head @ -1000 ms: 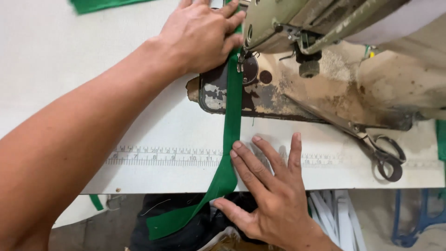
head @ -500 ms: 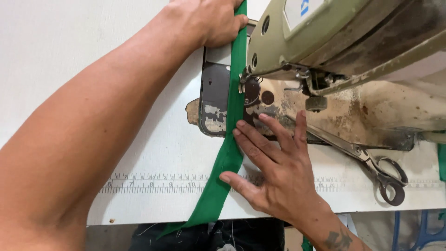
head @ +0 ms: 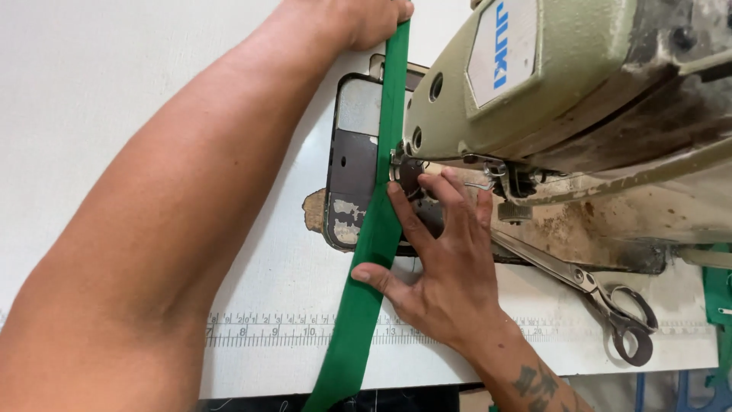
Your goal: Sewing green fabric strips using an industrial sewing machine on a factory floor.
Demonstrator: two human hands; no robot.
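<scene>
A long green fabric strip runs from the table's near edge up under the presser foot of an olive-green sewing machine. My left hand is behind the needle at the top edge, fingers closed on the strip's far end. My right hand lies flat on the machine bed just in front of the foot, fingers spread, thumb and forefinger pressing the strip's right edge against the metal plate.
A pair of metal scissors lies on the white table to the right of my right hand. A printed ruler runs along the table's near edge. More green fabric shows at the far right.
The view has moved closer to the machine. My right hand slid forward along the strip to the presser foot, and my left hand moved farther back, drawing the strip taut.
</scene>
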